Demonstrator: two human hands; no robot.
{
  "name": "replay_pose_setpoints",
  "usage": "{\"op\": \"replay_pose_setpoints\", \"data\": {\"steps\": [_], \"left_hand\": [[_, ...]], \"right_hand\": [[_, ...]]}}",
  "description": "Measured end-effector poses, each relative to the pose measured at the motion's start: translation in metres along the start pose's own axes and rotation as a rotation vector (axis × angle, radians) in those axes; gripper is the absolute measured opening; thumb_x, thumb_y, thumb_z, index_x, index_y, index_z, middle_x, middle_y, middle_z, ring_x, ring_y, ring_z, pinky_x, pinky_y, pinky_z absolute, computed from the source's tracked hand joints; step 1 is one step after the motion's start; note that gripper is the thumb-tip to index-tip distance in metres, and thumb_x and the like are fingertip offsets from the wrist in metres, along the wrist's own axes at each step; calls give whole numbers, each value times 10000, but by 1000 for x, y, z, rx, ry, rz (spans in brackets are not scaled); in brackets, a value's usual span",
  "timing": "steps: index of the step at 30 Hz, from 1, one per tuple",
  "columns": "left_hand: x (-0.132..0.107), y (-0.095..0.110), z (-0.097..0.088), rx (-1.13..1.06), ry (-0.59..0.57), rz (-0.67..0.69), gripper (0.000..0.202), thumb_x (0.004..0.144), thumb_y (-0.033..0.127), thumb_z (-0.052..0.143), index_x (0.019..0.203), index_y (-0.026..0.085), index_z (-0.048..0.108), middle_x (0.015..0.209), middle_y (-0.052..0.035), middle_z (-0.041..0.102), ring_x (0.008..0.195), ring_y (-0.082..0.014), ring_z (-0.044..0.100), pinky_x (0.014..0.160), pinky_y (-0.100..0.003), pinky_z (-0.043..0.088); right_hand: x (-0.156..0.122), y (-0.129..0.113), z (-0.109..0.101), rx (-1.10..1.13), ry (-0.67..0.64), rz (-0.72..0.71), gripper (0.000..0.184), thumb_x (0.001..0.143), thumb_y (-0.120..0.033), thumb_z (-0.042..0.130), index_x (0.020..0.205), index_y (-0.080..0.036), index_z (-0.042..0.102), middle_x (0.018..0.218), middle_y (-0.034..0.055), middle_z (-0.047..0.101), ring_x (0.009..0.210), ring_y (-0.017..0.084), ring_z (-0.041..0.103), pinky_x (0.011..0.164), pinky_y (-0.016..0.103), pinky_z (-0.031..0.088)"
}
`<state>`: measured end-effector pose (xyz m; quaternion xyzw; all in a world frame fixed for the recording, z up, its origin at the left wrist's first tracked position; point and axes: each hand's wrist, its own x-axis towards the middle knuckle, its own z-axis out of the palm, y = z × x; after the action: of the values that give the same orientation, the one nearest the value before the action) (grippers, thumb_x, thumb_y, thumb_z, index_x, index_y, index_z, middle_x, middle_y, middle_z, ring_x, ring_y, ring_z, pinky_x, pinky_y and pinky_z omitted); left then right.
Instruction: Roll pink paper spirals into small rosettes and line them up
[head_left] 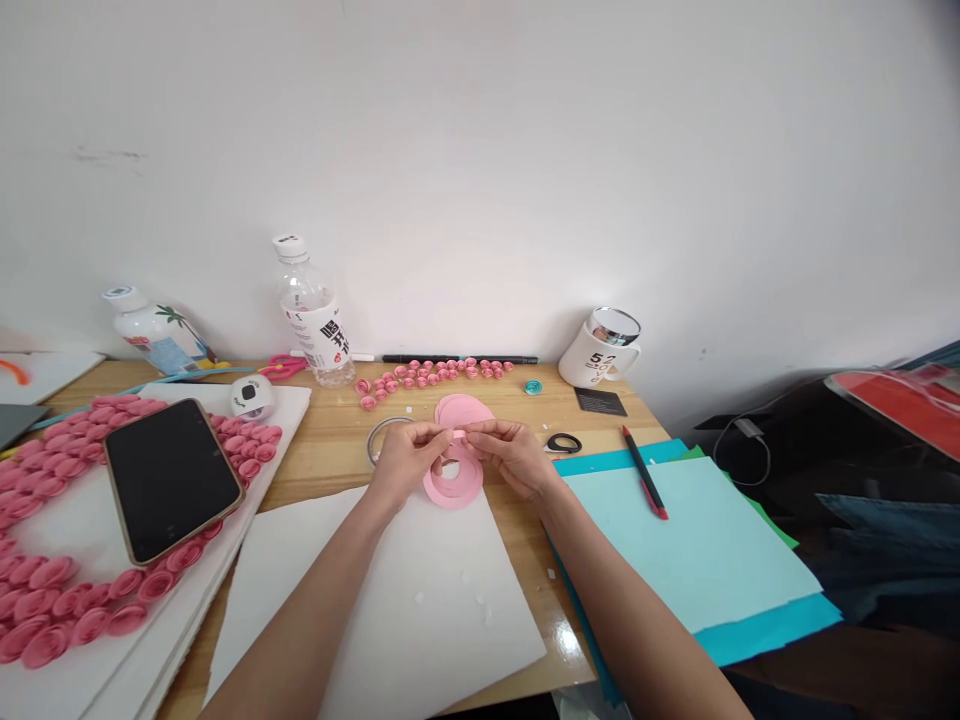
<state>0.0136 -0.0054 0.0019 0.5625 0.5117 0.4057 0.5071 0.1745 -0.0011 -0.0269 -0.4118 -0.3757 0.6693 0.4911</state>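
A pink paper spiral strip (452,487) hangs in loose coils below my fingertips, over the far edge of a white sheet (390,620). My left hand (415,452) pinches one end of it from the left. From the right, my right hand (512,452) pinches the same small end, the fingertips of both hands almost meeting. Just behind them lie flat pink paper rounds (461,408). Farther back, several small rolled pink paper flowers (431,375) form a row, with one teal rolled flower (533,387) to their right.
Left, a phone (174,480) rests on a board (82,530) covered with pink paper flowers. A water bottle (319,320) and a white mug (598,348) stand by the wall. Right of my hands are scissors (564,443), light blue paper (690,560) and a pen (643,472).
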Motion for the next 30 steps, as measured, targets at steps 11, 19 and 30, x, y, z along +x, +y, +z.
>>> {"op": "replay_pose_setpoints", "data": {"steps": [11, 19, 30], "left_hand": [[0, -3, -1, 26, -52, 30, 296, 677, 425, 602, 610, 140, 647, 541, -11, 575, 470, -96, 474, 470, -209, 374], [-1, 0, -1, 4, -59, 14, 311, 669, 434, 608, 561, 142, 619, 494, 4, 547, 458, -92, 466, 483, -211, 376], [-1, 0, -2, 25, -60, 30, 283, 712, 380, 572, 559, 147, 618, 480, 10, 537, 474, -97, 472, 512, -212, 380]], "right_hand": [[1, 2, -1, -7, 31, -19, 214, 515, -246, 786, 672, -164, 665, 639, 4, 657, 560, 93, 568, 592, 241, 446], [1, 3, -1, -2, 18, -33, 187, 521, -258, 785, 647, -172, 679, 654, 6, 658, 568, 95, 559, 595, 244, 462], [2, 1, -3, 14, -17, -11, 223, 547, -252, 770, 746, -170, 709, 760, 39, 699, 654, 114, 615, 690, 256, 479]]}}
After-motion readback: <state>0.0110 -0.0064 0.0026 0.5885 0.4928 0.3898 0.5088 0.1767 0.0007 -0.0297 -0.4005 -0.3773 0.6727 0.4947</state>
